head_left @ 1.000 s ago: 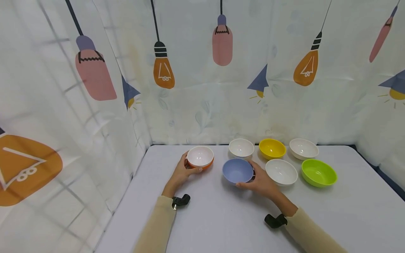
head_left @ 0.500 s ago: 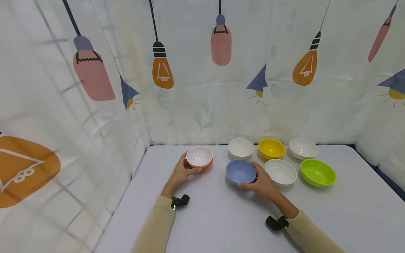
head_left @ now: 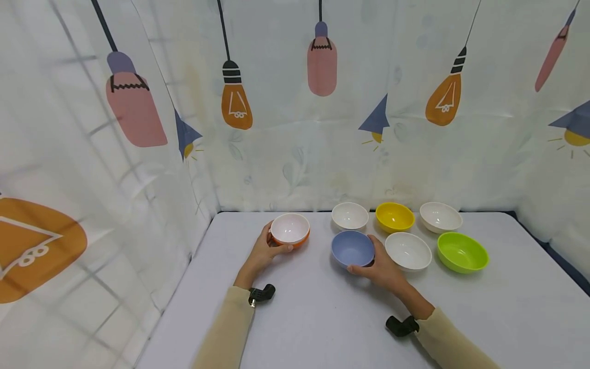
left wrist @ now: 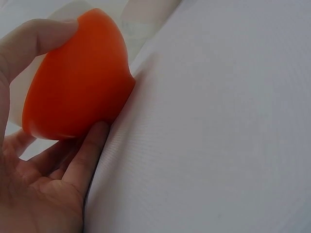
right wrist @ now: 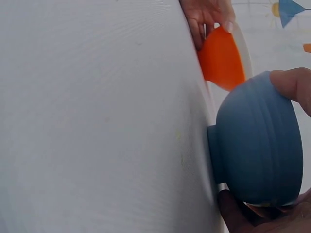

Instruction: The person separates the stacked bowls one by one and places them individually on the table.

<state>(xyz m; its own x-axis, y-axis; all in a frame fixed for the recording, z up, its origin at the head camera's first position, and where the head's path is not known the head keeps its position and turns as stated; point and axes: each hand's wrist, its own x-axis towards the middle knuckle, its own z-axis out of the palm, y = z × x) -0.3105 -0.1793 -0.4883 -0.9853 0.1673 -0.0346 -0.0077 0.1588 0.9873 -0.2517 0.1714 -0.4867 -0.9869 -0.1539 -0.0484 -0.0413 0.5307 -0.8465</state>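
On the left of the table, my left hand (head_left: 262,254) grips an orange bowl (left wrist: 80,82), thumb on the near side and fingers round the other. A white bowl (head_left: 290,228) is nested inside it, leaving only a strip of orange showing from above. To its right, my right hand (head_left: 384,266) holds a blue bowl (head_left: 352,248) upright, with the thumb at its near side. In the right wrist view, the foot of the blue bowl (right wrist: 260,141) is at or very close to the tabletop; contact is hard to tell. The two held bowls stand apart.
Behind and right of the blue bowl are a white bowl (head_left: 350,216), a yellow bowl (head_left: 395,217), another white bowl (head_left: 440,217), a nearer white bowl (head_left: 408,251) and a lime green bowl (head_left: 463,252). A patterned curtain (head_left: 295,154) hangs behind the white table (head_left: 313,323).
My right hand has shifted the blue bowl a little to the right, mostly in the first half second. My left hand and the nested bowls stay in place.
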